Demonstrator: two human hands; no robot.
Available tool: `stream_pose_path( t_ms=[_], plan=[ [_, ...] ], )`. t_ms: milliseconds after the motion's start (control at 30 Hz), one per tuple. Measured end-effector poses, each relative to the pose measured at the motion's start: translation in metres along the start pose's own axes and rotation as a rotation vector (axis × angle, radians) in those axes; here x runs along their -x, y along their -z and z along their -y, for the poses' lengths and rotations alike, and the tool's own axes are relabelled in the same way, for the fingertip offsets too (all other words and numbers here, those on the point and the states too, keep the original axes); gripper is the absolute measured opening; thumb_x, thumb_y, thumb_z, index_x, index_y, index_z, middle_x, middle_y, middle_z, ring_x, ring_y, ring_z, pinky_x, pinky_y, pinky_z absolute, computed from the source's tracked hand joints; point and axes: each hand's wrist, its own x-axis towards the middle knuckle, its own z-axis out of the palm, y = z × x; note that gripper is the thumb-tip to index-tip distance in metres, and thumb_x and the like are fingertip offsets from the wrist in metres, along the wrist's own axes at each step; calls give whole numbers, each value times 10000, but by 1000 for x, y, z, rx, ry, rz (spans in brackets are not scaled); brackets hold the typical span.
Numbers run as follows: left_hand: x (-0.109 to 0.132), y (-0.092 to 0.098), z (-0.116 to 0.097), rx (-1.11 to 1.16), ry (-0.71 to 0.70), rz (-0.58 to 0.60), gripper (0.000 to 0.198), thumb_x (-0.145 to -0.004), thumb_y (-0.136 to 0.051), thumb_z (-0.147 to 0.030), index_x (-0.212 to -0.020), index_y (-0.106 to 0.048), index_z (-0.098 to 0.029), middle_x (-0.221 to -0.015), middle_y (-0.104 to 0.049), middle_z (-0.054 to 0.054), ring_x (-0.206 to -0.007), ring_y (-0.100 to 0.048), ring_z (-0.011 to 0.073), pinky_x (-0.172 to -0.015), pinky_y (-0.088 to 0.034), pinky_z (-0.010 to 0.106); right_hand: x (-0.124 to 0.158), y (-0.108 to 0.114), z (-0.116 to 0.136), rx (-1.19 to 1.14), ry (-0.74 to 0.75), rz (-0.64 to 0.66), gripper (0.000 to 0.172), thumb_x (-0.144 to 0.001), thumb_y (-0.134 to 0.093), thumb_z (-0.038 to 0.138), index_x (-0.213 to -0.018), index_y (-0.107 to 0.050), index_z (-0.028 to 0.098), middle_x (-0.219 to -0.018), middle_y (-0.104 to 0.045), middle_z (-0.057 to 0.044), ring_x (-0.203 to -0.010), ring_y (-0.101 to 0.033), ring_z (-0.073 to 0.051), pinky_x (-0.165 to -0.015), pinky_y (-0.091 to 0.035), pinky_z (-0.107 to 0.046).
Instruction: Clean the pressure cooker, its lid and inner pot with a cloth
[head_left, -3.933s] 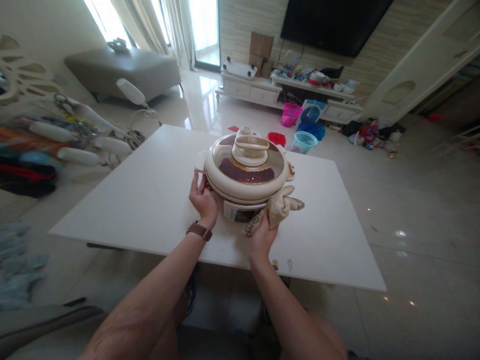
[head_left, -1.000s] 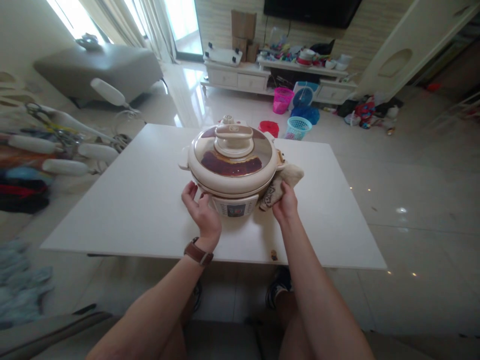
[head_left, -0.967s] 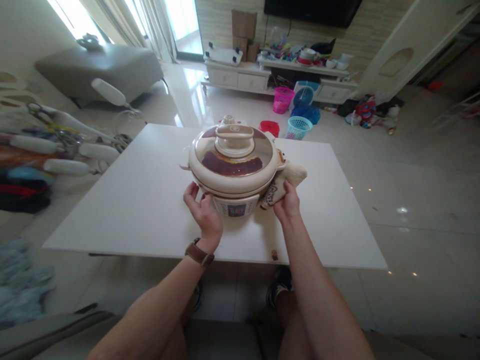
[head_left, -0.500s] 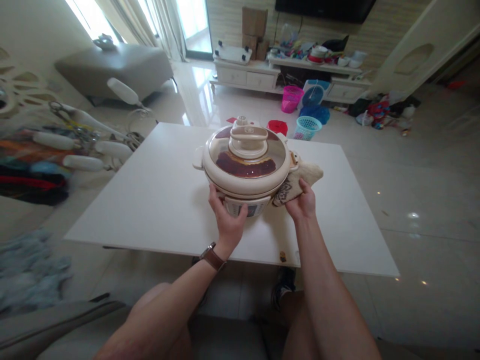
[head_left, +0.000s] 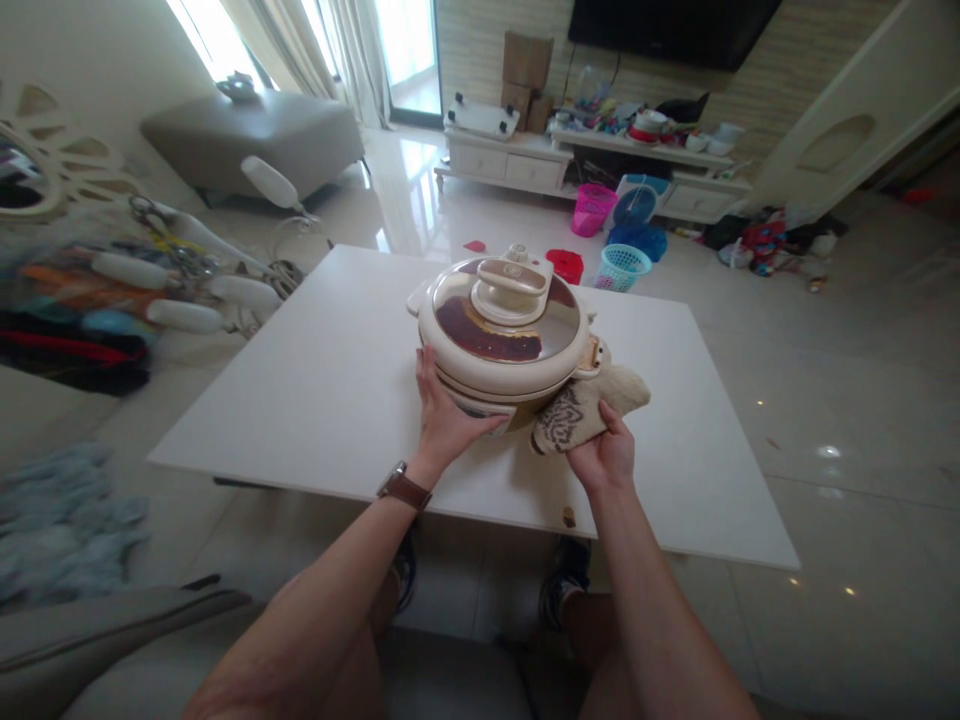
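A cream electric pot point(head_left: 495, 375) with a glass lid and a knob handle point(head_left: 513, 285) stands on the white table point(head_left: 285, 380). My left hand point(head_left: 450, 420) lies against the pot's front left side, fingers apart, with the thumb across the front panel. Bunched in my right hand point(head_left: 606, 450) is a beige cloth with a dark pattern point(head_left: 574, 415), at the pot's lower right, below its side handle. The pot's far side is hidden by its lid.
A small brown piece point(head_left: 568, 516) lies near the table's front edge. Beyond the table are a red container point(head_left: 564, 265), a turquoise basket point(head_left: 624, 262) and a pink basket point(head_left: 594, 208). A white lamp with several arms point(head_left: 244, 292) stands at the left.
The pot has turned, so its front panel faces further right and is less visible. My right hand has drawn the cloth down, slightly away from the pot. The whole view has shifted a little.
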Motion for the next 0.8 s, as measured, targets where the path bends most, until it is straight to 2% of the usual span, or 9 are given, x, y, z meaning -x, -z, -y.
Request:
stream_pose_path(
  t_ms=[133,333,533,667,800],
  plan=[
    [2,3,4,31,-20,1,1591,-504,-1063,-444,-1710,-37,-280,-1755,-145,234,-1676,-136,419,-1361,-165,596,4,3,-1,17,28,-36,306,-923,-552,163,-1148,-759,192,-1044,-839,-49,-1004,-787,-194,-1048,-617,-427],
    [25,-23,-20,-51,39,-168,1450,-589,-1019,-278,-1688,-73,-287,-1734,-179,219,-1677,-130,411,-1368,-131,608,-32,-4,17,1,98,-28,318,-950,-503,154,-1154,-742,203,-1044,-835,-33,-991,-794,-177,-923,-662,-368],
    [30,-28,-32,-90,92,-191,1355,-650,-981,-267,-1681,-102,-283,-1752,-191,216,-1684,-130,389,-1371,-166,590,-52,-10,19,-28,73,-6,346,-940,-491,145,-1185,-731,192,-943,-831,-40,-897,-801,-182,-828,-677,-340],
    [32,-26,-35,-81,161,-171,1343,-678,-974,-295,-1692,-93,-306,-1787,-150,201,-1693,-96,381,-1369,-178,600,-51,-10,18,-54,43,-18,362,-924,-508,156,-1209,-728,193,-952,-835,-38,-909,-800,-189,-852,-676,-359],
    [32,-25,-34,-78,152,-168,1373,-657,-992,-324,-1702,-100,-333,-1797,-156,192,-1687,-124,391,-1347,-244,629,-46,-9,18,-58,30,1,371,-920,-525,170,-1228,-727,208,-1014,-841,-35,-962,-794,-189,-941,-659,-399]
  ],
)
